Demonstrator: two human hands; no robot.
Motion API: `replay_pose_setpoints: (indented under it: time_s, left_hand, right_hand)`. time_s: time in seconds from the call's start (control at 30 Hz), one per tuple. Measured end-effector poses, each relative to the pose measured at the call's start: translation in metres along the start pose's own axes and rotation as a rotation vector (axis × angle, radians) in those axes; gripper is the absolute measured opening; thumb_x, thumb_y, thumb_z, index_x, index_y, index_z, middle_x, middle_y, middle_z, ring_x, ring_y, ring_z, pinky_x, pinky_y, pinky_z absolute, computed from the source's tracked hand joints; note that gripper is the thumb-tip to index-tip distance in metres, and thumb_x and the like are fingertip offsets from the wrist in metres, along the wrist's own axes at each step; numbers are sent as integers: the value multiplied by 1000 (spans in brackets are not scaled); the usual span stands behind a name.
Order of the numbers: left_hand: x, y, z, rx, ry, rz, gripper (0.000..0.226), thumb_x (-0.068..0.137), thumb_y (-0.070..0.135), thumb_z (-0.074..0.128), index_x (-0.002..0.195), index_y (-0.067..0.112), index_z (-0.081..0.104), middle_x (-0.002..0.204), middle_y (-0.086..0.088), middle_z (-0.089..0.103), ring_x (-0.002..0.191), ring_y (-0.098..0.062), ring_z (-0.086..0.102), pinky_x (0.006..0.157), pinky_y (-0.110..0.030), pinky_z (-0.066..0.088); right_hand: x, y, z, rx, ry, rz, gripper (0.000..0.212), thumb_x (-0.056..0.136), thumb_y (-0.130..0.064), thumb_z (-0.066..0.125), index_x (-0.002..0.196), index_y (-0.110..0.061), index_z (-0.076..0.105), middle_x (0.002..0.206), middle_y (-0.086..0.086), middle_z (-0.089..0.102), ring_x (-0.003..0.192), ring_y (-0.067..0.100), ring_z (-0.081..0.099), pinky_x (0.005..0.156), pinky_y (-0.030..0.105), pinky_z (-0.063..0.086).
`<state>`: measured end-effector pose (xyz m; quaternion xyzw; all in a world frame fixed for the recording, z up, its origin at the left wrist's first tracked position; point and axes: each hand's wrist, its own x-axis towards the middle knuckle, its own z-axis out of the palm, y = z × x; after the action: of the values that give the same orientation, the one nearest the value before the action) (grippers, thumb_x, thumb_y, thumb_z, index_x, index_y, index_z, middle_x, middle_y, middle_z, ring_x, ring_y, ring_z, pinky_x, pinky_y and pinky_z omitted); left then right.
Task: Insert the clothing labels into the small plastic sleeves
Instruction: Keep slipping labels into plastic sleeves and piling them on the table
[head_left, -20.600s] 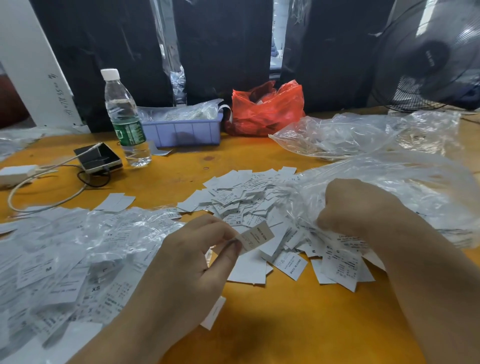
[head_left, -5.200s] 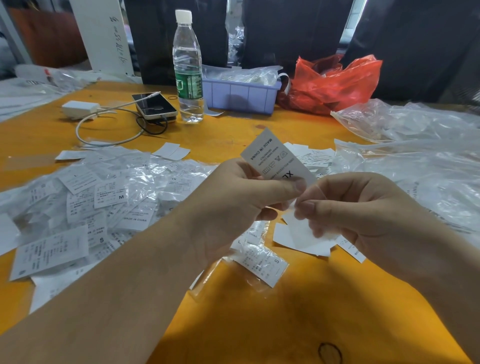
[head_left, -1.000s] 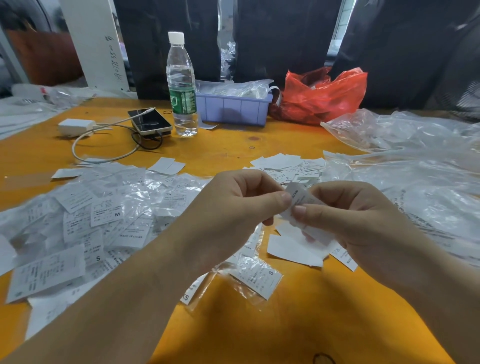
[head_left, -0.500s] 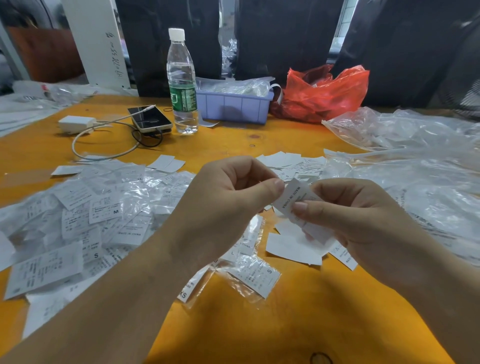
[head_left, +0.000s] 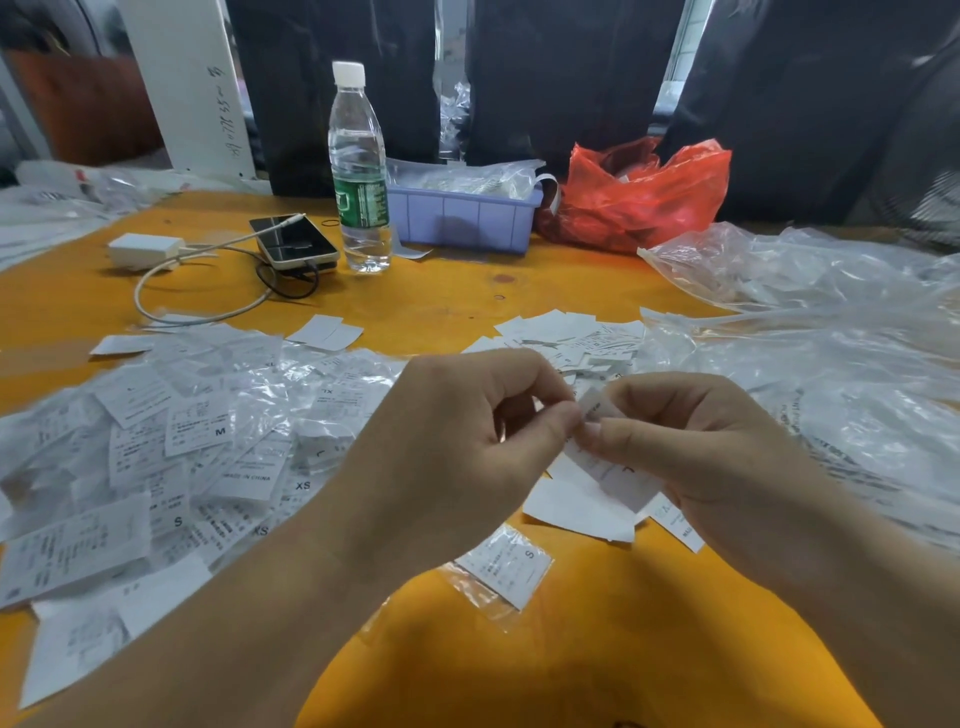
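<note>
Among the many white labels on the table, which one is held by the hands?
The label pinched between the left hand and the right hand, lifted above the table. All other labels lie loose or sleeved on the orange table.

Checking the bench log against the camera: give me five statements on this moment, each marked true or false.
1. Both hands pinch one label. True.
2. The water bottle lies on its side. False: it stands upright.
3. The phone has a cable plugged in. True.
4. The red bag sits left of the purple bin. False: it sits to its right.
5. The left hand rests flat on the table. False: it is raised, meeting the right hand.
</note>
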<state>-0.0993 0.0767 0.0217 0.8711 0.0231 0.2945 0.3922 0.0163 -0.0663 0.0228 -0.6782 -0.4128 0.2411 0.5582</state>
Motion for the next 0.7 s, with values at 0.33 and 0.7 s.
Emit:
replay_pose_setpoints:
  time_s: [0.33, 0.7]
  left_hand:
    - [6, 3, -17, -57, -24, -94, 17, 88, 21, 62, 72, 16, 66, 51, 8, 55, 42, -3, 43, 39, -11, 31]
    - [10, -18, -40, 544, -140, -465, 16, 82, 32, 54, 68, 25, 58, 71, 9, 59, 62, -10, 53, 46, -23, 36]
  right_hand:
    - [0, -3, -1, -8, -42, -25, 16, 73, -30, 67, 73, -15, 74, 71, 5, 65, 64, 15, 56, 56, 23, 45]
    - [4, -2, -17, -363, 164, -126, 7, 79, -29, 69, 76, -25, 74, 72, -5, 70, 66, 7, 63, 66, 30, 51]
